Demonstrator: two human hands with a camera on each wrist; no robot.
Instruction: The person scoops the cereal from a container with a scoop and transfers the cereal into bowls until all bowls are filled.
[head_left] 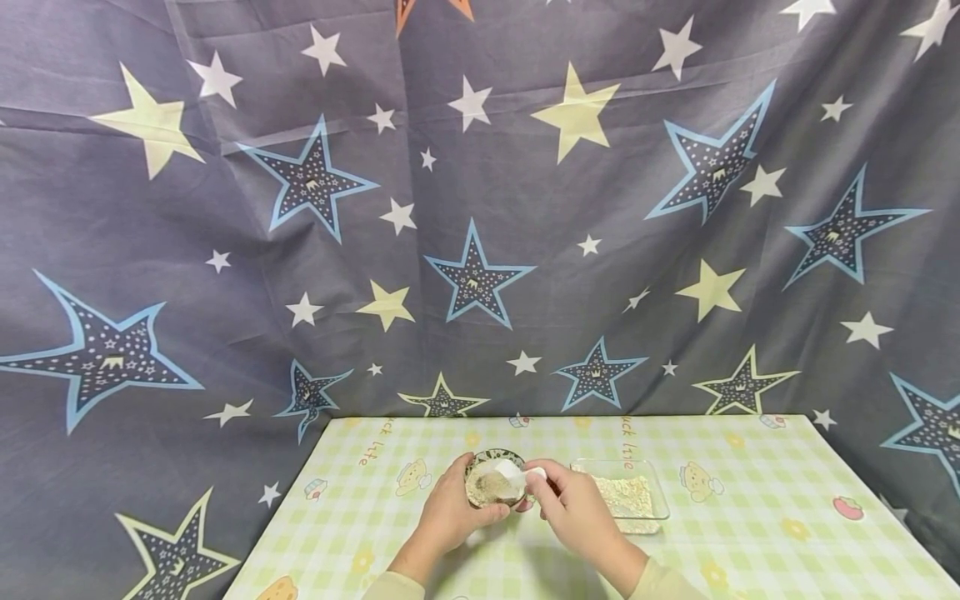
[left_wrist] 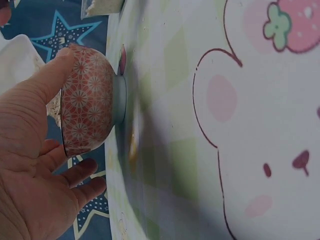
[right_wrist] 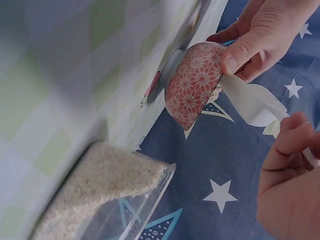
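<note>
A small red bowl with white flower patterns [left_wrist: 90, 100] stands on the table, a pale flaky grain [head_left: 480, 487] inside it. My left hand [head_left: 452, 512] holds the bowl from its left side, thumb at the rim and fingers round the far wall. My right hand [head_left: 581, 510] grips the thin handle of a white plastic scoop [right_wrist: 252, 102]. The scoop's head is tilted over the bowl's rim, close above the grain. To the right of the bowl is a clear rectangular container [head_left: 662, 496] with pale flakes in it, partly behind my right hand.
Under everything lies a green-and-white checked tablecloth [head_left: 757, 500] with printed cartoon figures. A dark curtain with stars [head_left: 480, 358] hangs right behind the table's far edge. In the right wrist view, the flakes [right_wrist: 100, 175] are heaped unevenly in the container.
</note>
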